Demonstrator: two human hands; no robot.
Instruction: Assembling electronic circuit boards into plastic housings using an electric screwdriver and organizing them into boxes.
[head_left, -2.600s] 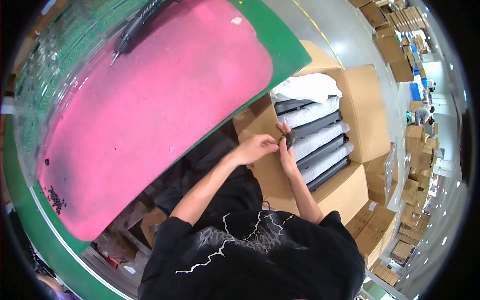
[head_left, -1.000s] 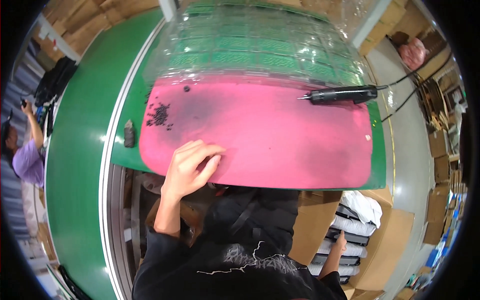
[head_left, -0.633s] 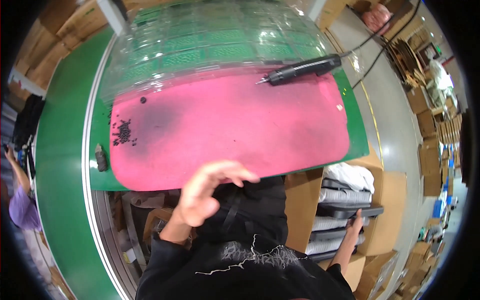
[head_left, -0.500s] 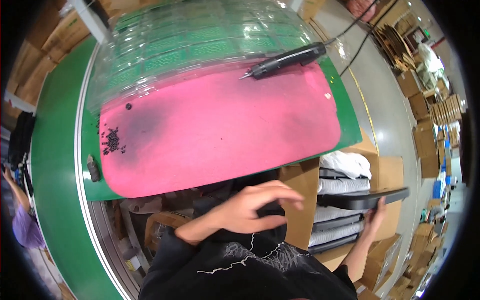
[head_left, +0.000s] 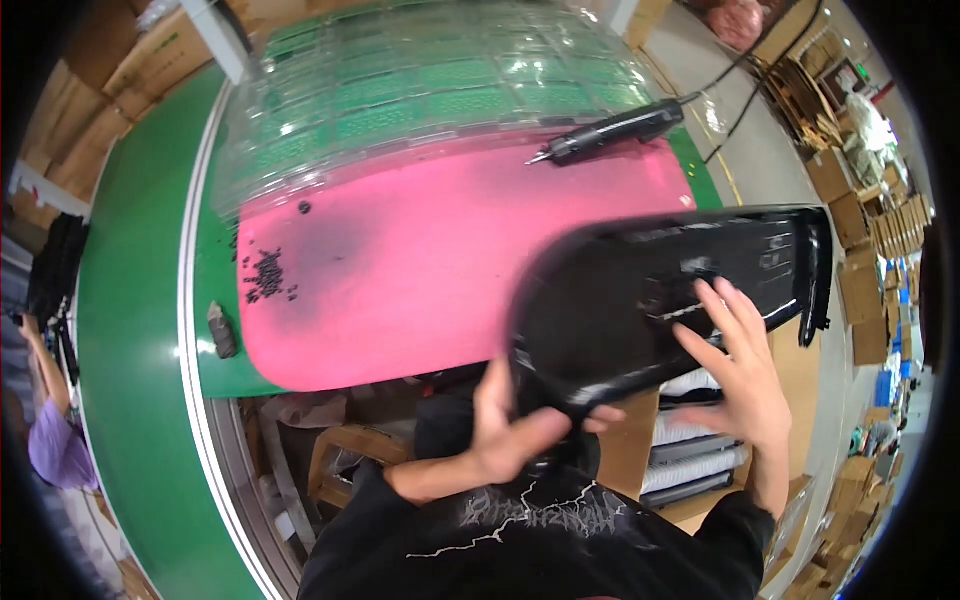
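Observation:
A large black plastic panel (head_left: 600, 300) with one rounded end is tilted over the right part of the pink mat (head_left: 420, 290) and partly blurred. My left hand (head_left: 515, 430) grips its rounded near end, thumb on this side and fingertips showing past the edge. Over the panel's face, near a small recessed part, my right hand (head_left: 745, 375) has its fingers spread; whether the fingertips touch the surface I cannot tell. At the mat's far edge lies a black electric screwdriver (head_left: 620, 135). Several small black screws (head_left: 267, 277) sit in a pile at the mat's left.
Clear plastic trays (head_left: 400, 100) cover the back of the green table. A dark grey lump (head_left: 221, 331) rests left of the mat. Below right, an open carton (head_left: 785, 385) holds more wrapped black panels (head_left: 695, 470). A person in purple (head_left: 62, 445) is at far left.
The black panel has come up out of the carton and over the mat, turning its broad face into view. My left hand has taken its rounded end; my right hand has let go of its edge.

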